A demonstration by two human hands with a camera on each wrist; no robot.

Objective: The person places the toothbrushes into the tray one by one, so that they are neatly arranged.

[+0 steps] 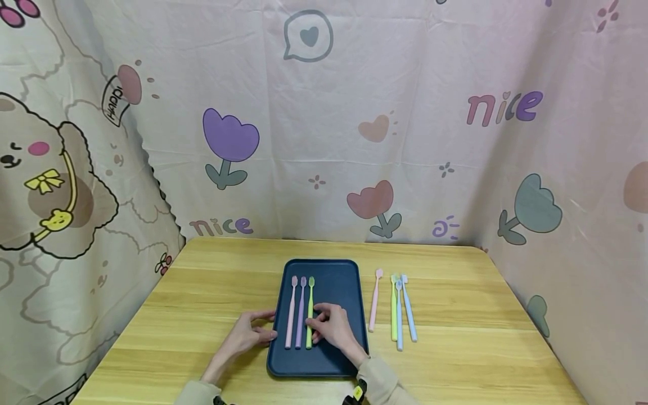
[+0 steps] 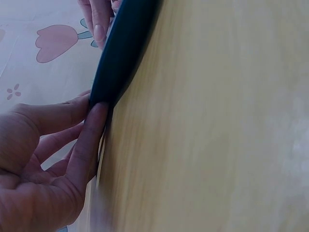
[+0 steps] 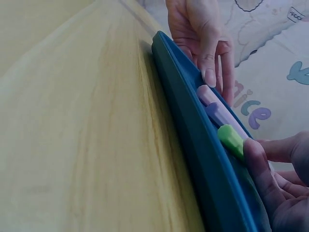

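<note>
Pale printed cloth backdrop (image 1: 314, 95), "nice" twice; light wood-grain table (image 1: 481, 315); dark-blue rounded rectangular tray (image 1: 329, 275). L hand (image 1: 244, 333), fingers apart, touches tray's left rim; R hand (image 1: 335, 327) pinches slim green toothbrush (image 1: 311, 301) in tray, right of pink toothbrush (image 1: 291, 320) & purple toothbrush (image 1: 300, 320).

Between left hand (image 1: 247, 333) and right hand (image 1: 335, 326): one slim pink toothbrush (image 1: 291, 320), one purple toothbrush (image 1: 300, 320), one green toothbrush (image 1: 310, 304). Right of right hand: one pink (image 1: 374, 304), one green (image 1: 394, 312), two light-blue (image 1: 399, 323) (image 1: 410, 315). Rectangular dark-blue tray (image 1: 331, 278): one.
</note>
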